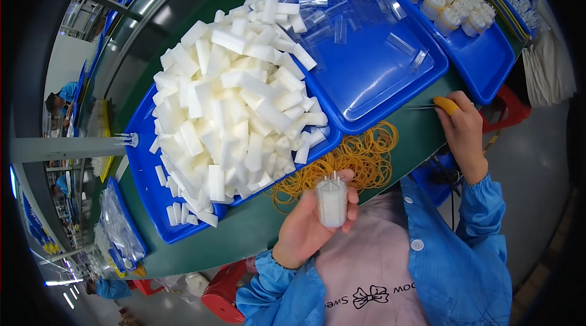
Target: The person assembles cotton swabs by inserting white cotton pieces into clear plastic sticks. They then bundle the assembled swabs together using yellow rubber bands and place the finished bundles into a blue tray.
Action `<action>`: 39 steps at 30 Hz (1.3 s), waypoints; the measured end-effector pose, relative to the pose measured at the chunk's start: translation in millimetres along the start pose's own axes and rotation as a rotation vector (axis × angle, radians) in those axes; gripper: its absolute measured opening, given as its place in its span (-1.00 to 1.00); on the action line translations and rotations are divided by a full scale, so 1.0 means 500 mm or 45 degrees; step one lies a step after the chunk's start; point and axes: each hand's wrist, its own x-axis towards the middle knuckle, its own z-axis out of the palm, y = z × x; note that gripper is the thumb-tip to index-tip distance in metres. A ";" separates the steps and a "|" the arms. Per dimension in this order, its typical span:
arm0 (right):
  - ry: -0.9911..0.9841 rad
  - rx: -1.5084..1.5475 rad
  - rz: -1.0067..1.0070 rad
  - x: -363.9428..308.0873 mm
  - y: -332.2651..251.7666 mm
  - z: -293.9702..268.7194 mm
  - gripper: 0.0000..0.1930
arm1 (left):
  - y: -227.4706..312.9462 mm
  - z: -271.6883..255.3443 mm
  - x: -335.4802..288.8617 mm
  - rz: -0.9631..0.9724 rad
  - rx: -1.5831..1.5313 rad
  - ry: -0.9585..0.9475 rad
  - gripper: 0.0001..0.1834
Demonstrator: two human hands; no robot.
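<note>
My left hand (pixel 302 228) is wrapped around a clear-and-white cylindrical bundle (pixel 332 203), held upright above the green table's near edge. Thin pins or tube ends stick up from its top. Off to the right, my right hand (pixel 465 137) is closed on a pair of tweezers (pixel 421 107), whose thin metal tips point left over the table. A yellow cover (pixel 447 105) sits at its fingertip. Just beyond the bundle lies a loose heap of tan rubber bands (pixel 366 155).
A blue tray (pixel 143 170) at left bears a high pile of white foam pieces (pixel 238 94). Beside it, another blue tray (pixel 372 103) has clear plastic tubes (pixel 340 30). Several finished-looking bundles (pixel 448 9) stand in a far-right tray (pixel 491 73). Red stools (pixel 226 292) flank the table.
</note>
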 end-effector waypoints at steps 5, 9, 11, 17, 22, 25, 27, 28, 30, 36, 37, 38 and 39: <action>0.099 0.467 0.095 -0.023 -0.080 -0.009 -0.72 | 0.003 0.000 -0.006 -0.051 0.030 0.034 -0.29; -0.339 0.970 -0.253 -0.026 -0.206 -0.044 -0.35 | 0.001 0.045 0.003 -0.056 0.058 0.184 -0.34; -0.283 0.769 -0.359 -0.019 -0.241 -0.037 -0.35 | 0.001 0.062 0.002 -0.048 0.064 0.312 -0.35; -0.143 0.722 -0.497 -0.028 -0.251 -0.001 -0.48 | 0.001 0.062 0.012 0.048 -0.169 0.250 -0.39; -0.144 1.089 -0.330 -0.032 -0.248 0.019 -0.42 | 0.005 0.047 0.003 0.056 0.078 0.192 -0.36; -0.291 1.169 -0.166 -0.018 -0.258 -0.007 -0.36 | -0.001 0.055 0.002 0.136 0.319 0.223 -0.36; -0.362 0.980 -0.338 -0.002 -0.254 -0.017 -0.35 | -0.005 0.052 -0.003 0.182 0.432 0.258 -0.37; -0.392 0.881 -0.420 0.003 -0.251 -0.019 -0.35 | -0.007 0.040 -0.005 0.176 0.469 0.262 -0.39; -0.372 0.843 -0.454 0.001 -0.248 -0.014 -0.32 | -0.009 0.027 -0.007 0.148 0.500 0.281 -0.38; -0.314 0.830 -0.478 0.000 -0.242 -0.006 -0.29 | 0.005 0.039 -0.002 0.016 0.305 0.347 -0.32; -0.316 0.835 -0.475 0.002 -0.242 -0.006 -0.29 | 0.005 0.039 -0.001 0.010 0.325 0.364 -0.32; -0.334 0.837 -0.473 0.003 -0.241 -0.005 -0.29 | 0.005 0.039 -0.001 0.004 0.346 0.380 -0.31; -0.351 0.839 -0.471 0.004 -0.239 -0.005 -0.29 | 0.003 0.036 -0.001 0.050 0.380 0.371 -0.31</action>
